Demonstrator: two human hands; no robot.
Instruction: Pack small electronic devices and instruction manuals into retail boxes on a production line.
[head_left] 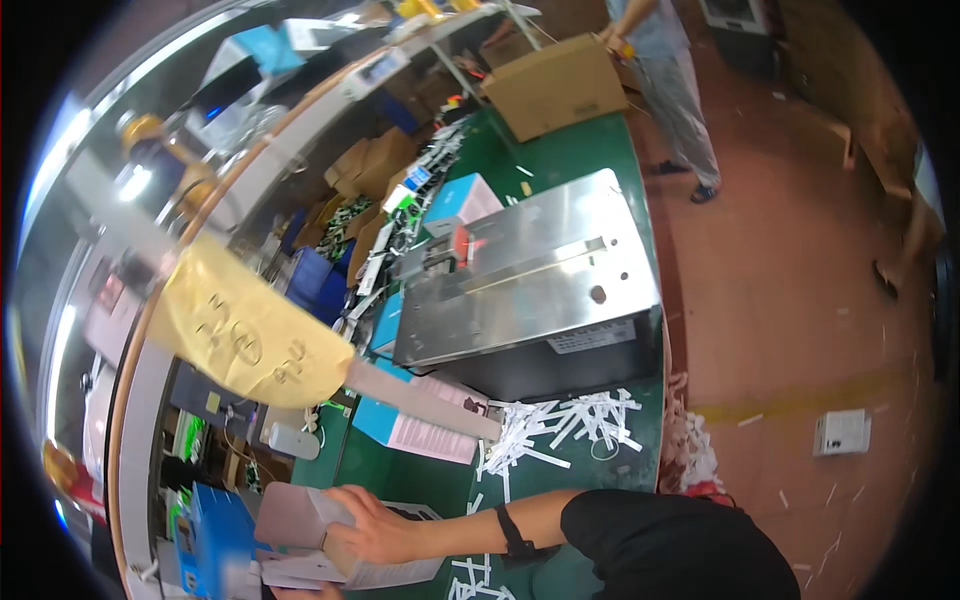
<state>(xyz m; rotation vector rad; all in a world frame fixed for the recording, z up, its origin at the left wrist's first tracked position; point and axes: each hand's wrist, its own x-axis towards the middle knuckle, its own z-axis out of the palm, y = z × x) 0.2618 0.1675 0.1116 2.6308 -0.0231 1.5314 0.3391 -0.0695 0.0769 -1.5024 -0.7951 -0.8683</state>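
Currently a grey box [292,515] is gripped by the right hand [368,528], fingers curled over its right end, at the lower-left edge of the green table [560,160]. Its long axis runs roughly left-right, so it lies left of the hand. Only a sliver of the left hand [305,592] is seen under the box; its grip cannot be told. Printed sheets [375,570] lie beneath. Further back: a steel machine [530,275], white paper strips [570,420] scattered before it, a blue-and-white box [420,425] alongside. Reddish floor [800,300] to the right, a cardboard box [555,85] and another person [665,70] at the far end.
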